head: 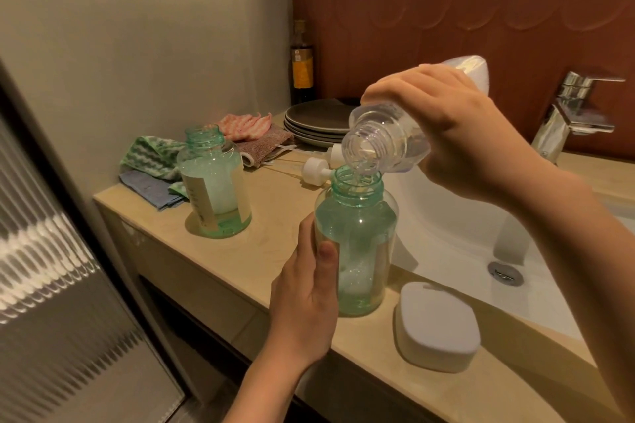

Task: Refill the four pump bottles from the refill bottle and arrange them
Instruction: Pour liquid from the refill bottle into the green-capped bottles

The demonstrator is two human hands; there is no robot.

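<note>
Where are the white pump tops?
In the head view, the white pump tops lie on the counter near the middle, just behind the green bottle that the left hand holds and in front of the stack of plates.

Two bare forearms reach into the frame. The left forearm (261,385) rises from the bottom centre, slanting up and to the right, with the wrist straight. The left hand (305,302) sits just below the middle of the frame. Its thumb (328,254) lies upright against the near side of an upright green bottle (357,233), and its other fingers are hidden behind the bottle. The right forearm (577,251) enters from the lower right edge and angles up and to the left. The right hand (443,127), right of centre in the upper half, curls its fingers over a clear bottle (385,137) tipped mouth-down to the left, knuckles uppermost
</note>
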